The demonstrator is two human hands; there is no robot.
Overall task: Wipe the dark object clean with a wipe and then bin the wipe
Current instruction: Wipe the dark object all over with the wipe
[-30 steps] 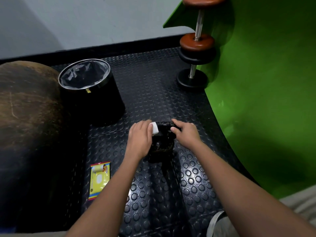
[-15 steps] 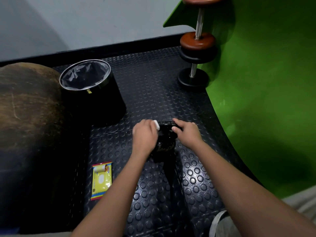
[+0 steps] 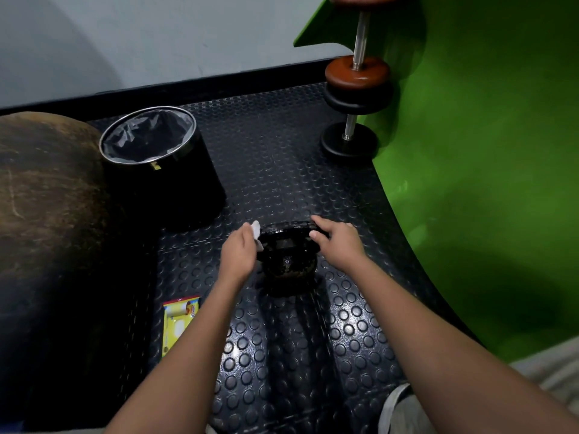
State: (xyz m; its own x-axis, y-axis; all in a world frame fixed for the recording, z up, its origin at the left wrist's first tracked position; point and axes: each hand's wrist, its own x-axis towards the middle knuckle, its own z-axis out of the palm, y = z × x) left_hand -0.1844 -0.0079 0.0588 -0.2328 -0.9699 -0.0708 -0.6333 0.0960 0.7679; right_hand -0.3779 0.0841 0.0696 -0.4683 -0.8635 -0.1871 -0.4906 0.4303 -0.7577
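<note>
Studded mat (image 3: 282, 158); bin (image 3: 163, 170) nr kettlebell (image 3: 288, 255)

You're looking down at a black rubber floor mat (image 3: 282, 170) covered in raised round studs, filling the middle and bottom of the frame, with glare on the studs nearest you. Along the top runs a pale grey wall (image 3: 156, 42) with a black skirting strip (image 3: 203, 89) at its foot, and a bright green curved panel (image 3: 488, 183) sweeps down the right side. A large worn brown ball (image 3: 47, 214) bulges at the left edge, and at upper right a dumbbell (image 3: 354, 89) with brown and black plates stands on end beside the green panel.
</note>
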